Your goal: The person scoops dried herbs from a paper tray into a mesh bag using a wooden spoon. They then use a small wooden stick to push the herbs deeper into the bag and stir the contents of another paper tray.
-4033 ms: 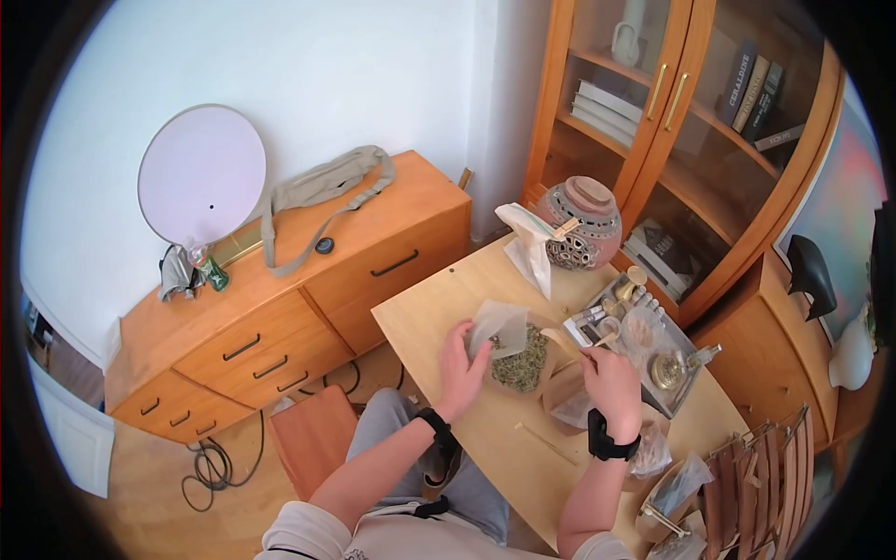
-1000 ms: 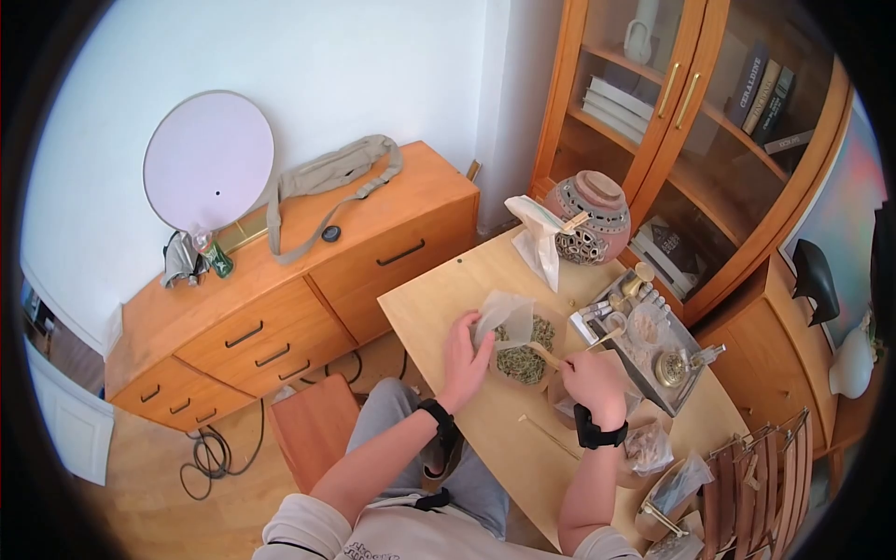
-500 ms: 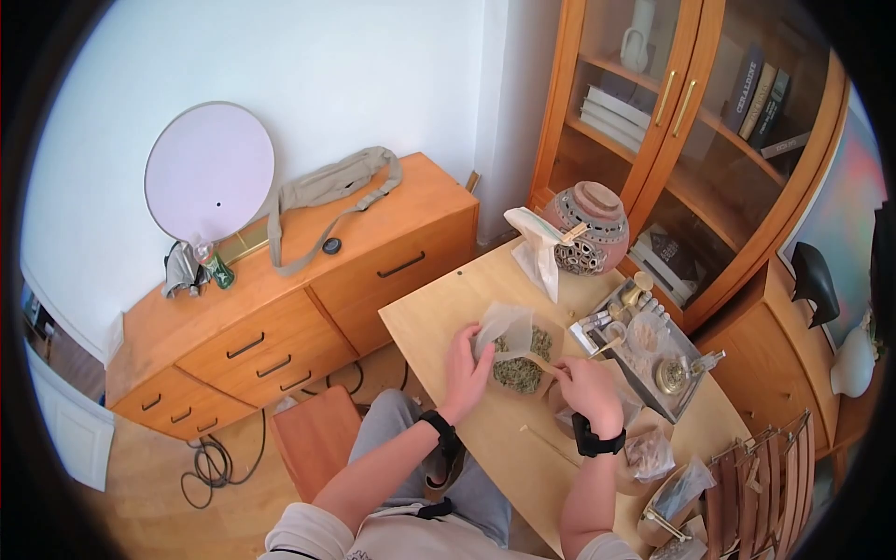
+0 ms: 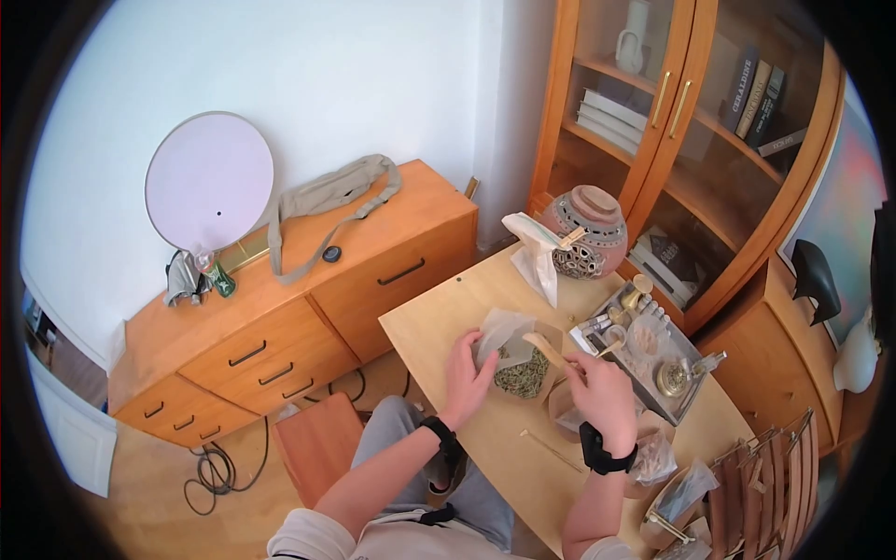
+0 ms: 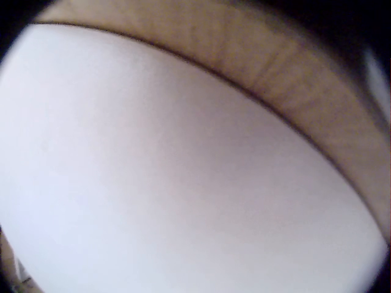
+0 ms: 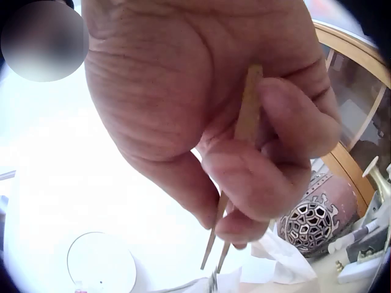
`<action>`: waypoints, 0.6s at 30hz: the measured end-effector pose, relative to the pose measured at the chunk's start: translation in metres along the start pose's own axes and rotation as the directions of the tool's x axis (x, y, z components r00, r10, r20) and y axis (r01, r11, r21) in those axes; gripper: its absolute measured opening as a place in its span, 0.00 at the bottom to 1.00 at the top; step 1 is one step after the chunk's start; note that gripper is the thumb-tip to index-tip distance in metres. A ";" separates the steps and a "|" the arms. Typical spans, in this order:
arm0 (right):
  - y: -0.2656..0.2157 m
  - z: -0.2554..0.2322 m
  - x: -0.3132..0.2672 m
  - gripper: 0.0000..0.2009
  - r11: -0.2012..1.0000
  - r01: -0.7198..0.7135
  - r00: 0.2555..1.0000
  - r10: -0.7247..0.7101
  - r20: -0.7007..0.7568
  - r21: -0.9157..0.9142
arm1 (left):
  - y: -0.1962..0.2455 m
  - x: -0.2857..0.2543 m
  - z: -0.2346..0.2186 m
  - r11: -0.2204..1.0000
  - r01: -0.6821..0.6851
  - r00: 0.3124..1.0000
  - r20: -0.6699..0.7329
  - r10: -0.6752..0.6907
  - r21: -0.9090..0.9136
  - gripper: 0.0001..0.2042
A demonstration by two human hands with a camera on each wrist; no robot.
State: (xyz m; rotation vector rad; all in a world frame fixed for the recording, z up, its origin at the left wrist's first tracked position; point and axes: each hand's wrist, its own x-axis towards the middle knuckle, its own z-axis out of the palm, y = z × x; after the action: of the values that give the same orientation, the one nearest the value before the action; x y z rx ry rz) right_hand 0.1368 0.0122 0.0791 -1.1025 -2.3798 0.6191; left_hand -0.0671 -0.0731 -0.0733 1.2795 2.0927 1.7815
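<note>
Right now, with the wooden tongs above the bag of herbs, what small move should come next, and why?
Probably lower the tongs into the bag: the right hand pinches them with the tips over the dried herbs, while the left hand holds the bag open.

White walls, an orange wooden sideboard (image 4: 280,308) and glass-fronted bookcase (image 4: 681,140).

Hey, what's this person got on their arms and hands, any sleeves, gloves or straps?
Both forearms are bare, with light, cream-coloured sleeves pushed up above the elbows. The left hand and right hand wear no gloves and no rings that can be seen. Each wrist carries a black strap: the left wrist strap is a slim band, the right wrist strap is broader and chunkier.
</note>
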 end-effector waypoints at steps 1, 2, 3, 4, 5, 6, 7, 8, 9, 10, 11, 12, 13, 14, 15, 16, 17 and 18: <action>0.000 0.003 0.001 0.11 0.999 0.011 1.000 -0.010 0.028 -0.034 | 0.000 0.000 -0.001 1.000 0.008 1.000 -0.001 -0.008 0.004 0.22; -0.001 0.003 0.001 0.11 1.000 0.008 1.000 -0.008 0.001 -0.021 | -0.001 0.000 0.000 1.000 0.003 1.000 -0.003 -0.003 0.004 0.22; -0.002 0.001 0.001 0.11 1.000 0.012 1.000 -0.012 -0.003 -0.021 | -0.003 -0.001 0.000 1.000 -0.004 1.000 -0.009 0.004 0.009 0.22; -0.002 -0.003 0.001 0.11 1.000 -0.021 1.000 0.021 -0.013 -0.017 | -0.005 -0.001 0.001 1.000 -0.009 1.000 -0.014 0.009 0.014 0.22; 0.000 -0.006 0.000 0.11 0.998 -0.056 0.998 0.056 -0.022 -0.012 | -0.005 -0.001 0.001 1.000 -0.009 1.000 -0.014 0.009 0.014 0.22; 0.007 -0.005 -0.001 0.11 0.998 -0.058 0.998 0.057 -0.023 -0.011 | -0.005 -0.002 0.002 1.000 0.008 1.000 -0.017 -0.009 -0.011 0.22; 0.016 -0.002 -0.001 0.11 0.996 -0.058 0.998 0.058 0.006 -0.071 | -0.004 -0.002 0.003 0.999 0.025 0.999 -0.018 -0.026 -0.038 0.21; 0.021 0.002 -0.001 0.11 0.990 -0.057 0.997 0.062 0.036 -0.130 | -0.004 -0.002 0.003 0.999 0.025 1.000 -0.014 -0.025 -0.037 0.21; 0.023 0.005 -0.001 0.11 0.990 -0.060 0.997 0.065 0.035 -0.129 | -0.004 -0.002 0.002 0.999 0.026 1.000 -0.014 -0.027 -0.043 0.21; 0.025 0.009 0.000 0.11 0.991 -0.057 0.994 0.068 0.088 -0.124 | -0.003 -0.002 0.002 0.998 0.028 0.999 -0.016 -0.029 -0.050 0.21; 0.026 0.011 0.000 0.10 0.991 -0.053 0.988 0.070 0.141 -0.120 | -0.003 -0.002 0.002 0.998 0.028 0.999 -0.015 -0.029 -0.049 0.21; 0.025 0.012 0.001 0.10 0.991 -0.053 0.988 0.070 0.140 -0.120 | -0.002 -0.002 0.001 0.998 0.031 0.999 -0.013 -0.032 -0.050 0.20; 0.024 0.014 0.002 0.11 0.988 -0.069 0.980 0.093 0.176 -0.140 | -0.002 -0.001 0.001 0.998 0.034 0.999 -0.012 -0.035 -0.050 0.20; 0.022 0.015 0.004 0.12 0.984 -0.083 0.971 0.116 0.211 -0.159 | -0.003 -0.001 0.001 0.998 0.033 0.999 -0.014 -0.034 -0.050 0.20; 0.022 0.018 0.005 0.12 0.984 -0.080 0.971 0.113 0.209 -0.159 | -0.005 -0.002 0.001 0.998 0.035 0.999 -0.008 -0.035 -0.043 0.20; 0.023 0.023 0.006 0.12 0.989 -0.050 0.970 0.081 0.229 -0.137 | -0.006 -0.002 0.001 0.999 0.036 0.999 0.000 -0.036 -0.036 0.20; 0.025 0.027 0.007 0.12 0.993 -0.022 0.968 0.050 0.246 -0.114 | -0.005 -0.001 0.000 0.999 0.031 1.000 0.000 -0.031 -0.035 0.20; 0.027 0.031 0.007 0.12 0.993 -0.022 0.969 0.049 0.242 -0.112 | -0.004 -0.002 0.001 0.999 0.032 0.999 -0.004 -0.032 -0.037 0.20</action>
State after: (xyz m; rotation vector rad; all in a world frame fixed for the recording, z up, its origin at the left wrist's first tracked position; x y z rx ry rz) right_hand 0.1316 0.0270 0.0407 -1.1768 -2.6362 0.6793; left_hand -0.0677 -0.0737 -0.0779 1.2276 2.0608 1.8026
